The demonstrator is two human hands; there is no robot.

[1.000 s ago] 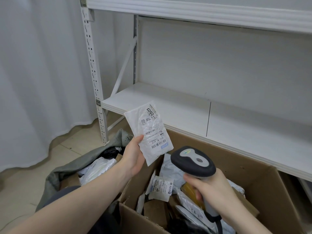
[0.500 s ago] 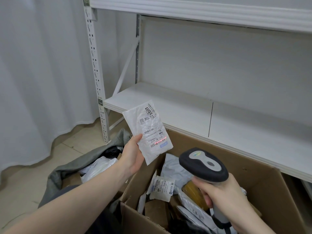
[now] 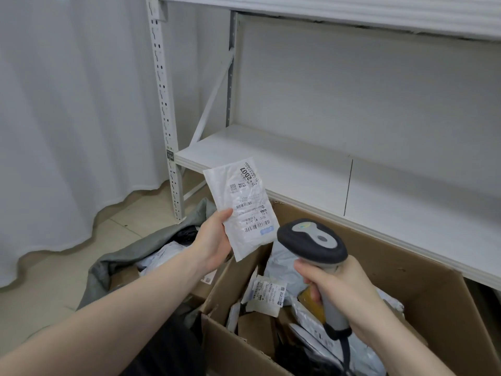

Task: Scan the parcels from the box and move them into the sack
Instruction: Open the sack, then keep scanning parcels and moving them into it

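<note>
Gripping parcel [image 3: 242, 207] in left hand [image 3: 214, 240], long axis near-upright | right hand [image 3: 341, 291] grasps scanner [image 3: 311, 242]

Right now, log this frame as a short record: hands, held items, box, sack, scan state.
left hand: holds white parcel, label facing the camera
right hand: grips scanner, head toward the parcel
box: open, parcels inside
sack: left of box, holds parcels
scan line on label: none visible
</note>
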